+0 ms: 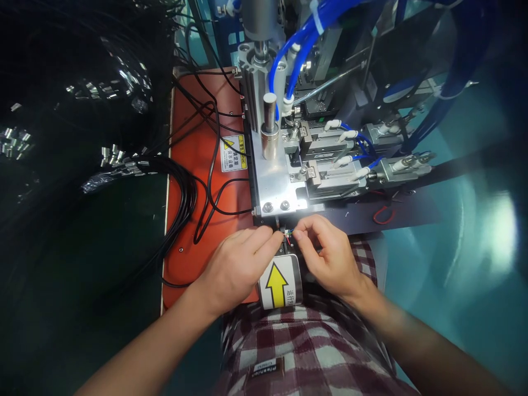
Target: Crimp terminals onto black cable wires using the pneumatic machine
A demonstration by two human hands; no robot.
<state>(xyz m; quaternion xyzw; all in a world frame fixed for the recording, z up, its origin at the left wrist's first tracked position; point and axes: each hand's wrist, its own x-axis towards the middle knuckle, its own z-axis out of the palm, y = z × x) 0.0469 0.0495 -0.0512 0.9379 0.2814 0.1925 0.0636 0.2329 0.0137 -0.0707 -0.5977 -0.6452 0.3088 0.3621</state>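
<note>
Checked cloth [305, 341] fills our lower centre; above it our left hand [235, 264] and right hand [330, 253] pinch small coloured wires [287, 235] under the machine plate [274, 187] at centre frame.

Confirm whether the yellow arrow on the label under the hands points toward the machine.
Yes, the yellow arrow points up the picture toward the machine.

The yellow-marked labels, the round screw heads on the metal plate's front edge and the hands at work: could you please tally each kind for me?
Yellow-marked labels: 2 (arrow label, warning sticker)
Screw heads on the metal plate: 2 ()
Hands: 2 (left hand, right hand)
Total: 6
</note>
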